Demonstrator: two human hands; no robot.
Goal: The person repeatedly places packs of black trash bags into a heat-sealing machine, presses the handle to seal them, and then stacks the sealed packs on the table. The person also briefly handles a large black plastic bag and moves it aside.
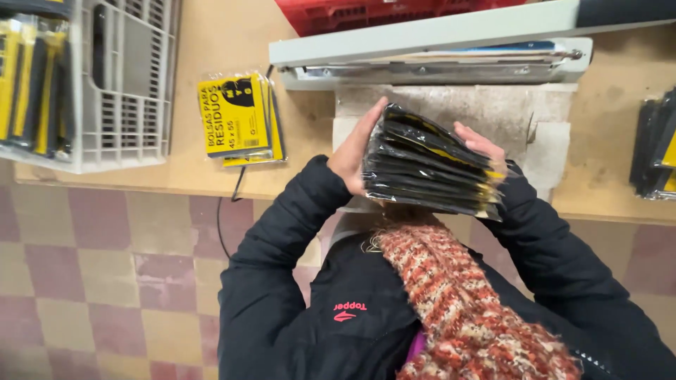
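I hold a thick stack of flat black plastic packets [426,163] with yellow edges between both hands, just above the table edge. My left hand [358,150] presses flat against the stack's left side. My right hand [479,143] cups its right side from behind, only the fingers showing. The stack hovers in front of a long white heat sealer [436,60] that lies across the table, its bar raised. Under the stack a worn grey pad [451,105] covers the table.
Two yellow-labelled bag packets [236,116] lie on the wooden table [218,42] to the left. A grey plastic crate [120,84] with more packets stands far left. A red crate [366,13] sits behind the sealer. Dark packets [655,148] are piled at the right edge. A black cable [229,211] hangs down.
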